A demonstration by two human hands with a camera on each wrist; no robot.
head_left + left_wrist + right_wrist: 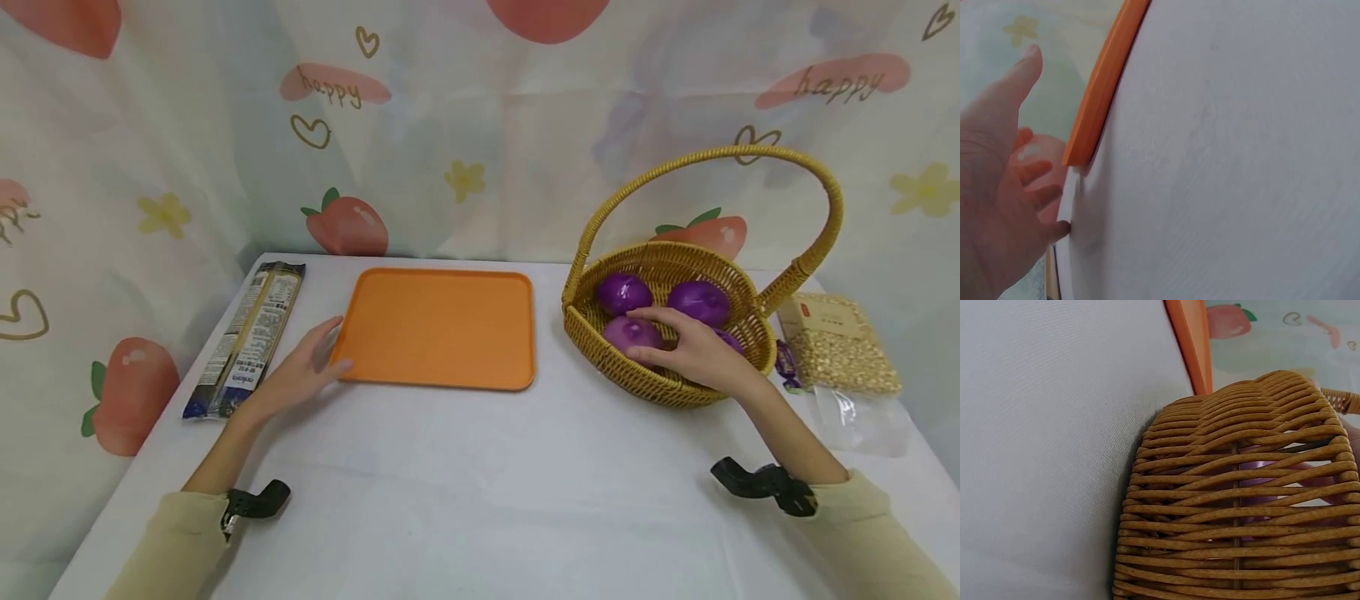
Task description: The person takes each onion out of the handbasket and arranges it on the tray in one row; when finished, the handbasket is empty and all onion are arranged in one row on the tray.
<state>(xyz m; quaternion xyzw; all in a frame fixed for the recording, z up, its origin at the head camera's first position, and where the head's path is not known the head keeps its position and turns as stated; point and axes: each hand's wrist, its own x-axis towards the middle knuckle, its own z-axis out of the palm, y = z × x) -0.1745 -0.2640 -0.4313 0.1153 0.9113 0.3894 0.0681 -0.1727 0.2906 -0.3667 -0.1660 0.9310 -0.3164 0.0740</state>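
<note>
Onion [628, 332], purple and round, sits in the basket [617, 364], pinched between the right hand's [699, 352] thumb and fingers. Other onions [698, 302] lie beside it in the basket. Left of the basket is an orange tray [437, 329]; at the tray's edge farthest from the basket, the left hand [302, 372] has its fingers spread. Right of the basket rests a grain bag [842, 346].
</note>
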